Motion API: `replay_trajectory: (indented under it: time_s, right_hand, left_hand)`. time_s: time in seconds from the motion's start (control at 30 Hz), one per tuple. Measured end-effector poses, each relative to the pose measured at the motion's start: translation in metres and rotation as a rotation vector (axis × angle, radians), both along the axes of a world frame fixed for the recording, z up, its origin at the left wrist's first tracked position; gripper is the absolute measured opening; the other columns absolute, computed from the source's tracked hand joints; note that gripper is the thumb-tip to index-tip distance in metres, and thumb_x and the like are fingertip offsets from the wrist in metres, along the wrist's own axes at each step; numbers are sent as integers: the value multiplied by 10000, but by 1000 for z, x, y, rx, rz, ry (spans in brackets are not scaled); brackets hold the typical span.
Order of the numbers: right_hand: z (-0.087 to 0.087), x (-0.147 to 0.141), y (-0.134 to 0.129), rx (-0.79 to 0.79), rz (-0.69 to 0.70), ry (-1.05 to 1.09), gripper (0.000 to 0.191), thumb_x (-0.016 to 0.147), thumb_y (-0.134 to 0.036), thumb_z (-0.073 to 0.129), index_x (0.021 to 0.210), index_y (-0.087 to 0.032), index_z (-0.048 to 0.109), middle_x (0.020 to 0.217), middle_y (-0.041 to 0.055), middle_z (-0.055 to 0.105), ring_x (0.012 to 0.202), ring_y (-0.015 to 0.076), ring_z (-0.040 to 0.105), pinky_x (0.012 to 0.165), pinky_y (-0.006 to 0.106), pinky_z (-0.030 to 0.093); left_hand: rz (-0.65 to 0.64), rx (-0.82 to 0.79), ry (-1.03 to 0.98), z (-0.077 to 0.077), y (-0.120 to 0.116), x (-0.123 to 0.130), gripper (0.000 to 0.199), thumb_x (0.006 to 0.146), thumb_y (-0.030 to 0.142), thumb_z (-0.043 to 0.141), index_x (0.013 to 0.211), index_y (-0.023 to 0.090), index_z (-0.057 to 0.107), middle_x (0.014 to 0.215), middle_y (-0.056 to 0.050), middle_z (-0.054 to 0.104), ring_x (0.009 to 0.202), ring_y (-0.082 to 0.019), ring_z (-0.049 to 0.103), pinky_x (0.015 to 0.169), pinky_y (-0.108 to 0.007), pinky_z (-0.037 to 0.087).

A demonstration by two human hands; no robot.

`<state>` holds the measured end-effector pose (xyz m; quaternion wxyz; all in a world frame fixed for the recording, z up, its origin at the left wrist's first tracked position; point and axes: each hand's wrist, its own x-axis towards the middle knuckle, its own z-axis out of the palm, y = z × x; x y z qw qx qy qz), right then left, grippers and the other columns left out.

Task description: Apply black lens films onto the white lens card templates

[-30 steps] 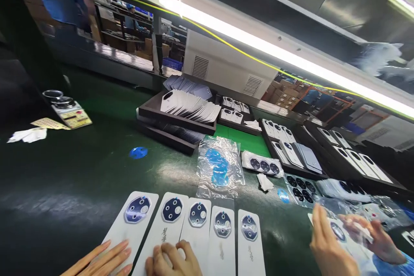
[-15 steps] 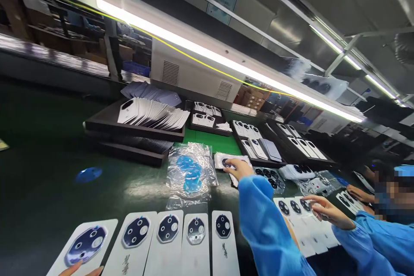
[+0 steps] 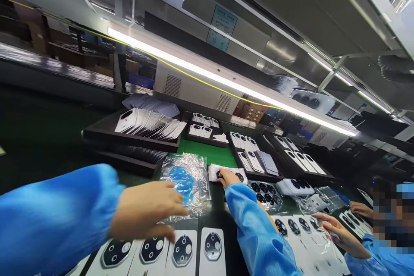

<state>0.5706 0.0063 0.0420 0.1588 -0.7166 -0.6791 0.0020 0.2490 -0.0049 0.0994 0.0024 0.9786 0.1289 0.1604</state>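
Observation:
My left hand, in a blue sleeve, is in the air over a row of white phone back panels. Its fingers are apart and I see nothing in them. Each panel bears a dark camera patch with a clear octagonal film around it. Farther forward, my right hand has its fingers bent down onto a white strip with dark round pieces. The fingertips pinch at one dark piece; what lies between them is hidden. Just left of the strip lies a clear plastic bag with blue film discs.
Black trays of stacked panels stand along the back, more trays to the right. A pack of dark round pieces lies right of my right arm. A co-worker's hand touches another panel row. A lamp hangs above.
My left hand has risen from the leftmost panel and swung to the right over the row. My right hand stays at the white strip. The view has shifted a little.

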Motion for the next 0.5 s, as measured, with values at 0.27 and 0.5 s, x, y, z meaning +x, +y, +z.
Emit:
replay_trajectory:
  time_s: [0.27, 0.5]
  right_hand:
    - [-13, -2, -7, 188, -22, 120, 193, 939, -347, 563, 989, -167, 615, 989, 36, 629, 852, 157, 617, 776, 345, 525]
    - [4, 20, -15, 506, -103, 443, 265, 948, -397, 536, 915, -141, 597, 792, -12, 596, 638, 108, 575, 620, 273, 506]
  left_hand:
    - [67, -100, 226, -8, 74, 134, 205, 915, 303, 580, 1024, 138, 633, 1044, -68, 662, 955, -198, 639, 862, -417, 522]
    - [-72, -229, 136, -45, 72, 168, 284, 913, 309, 580, 1161, 170, 579, 1248, -88, 564, 1114, -242, 563, 947, -471, 473]
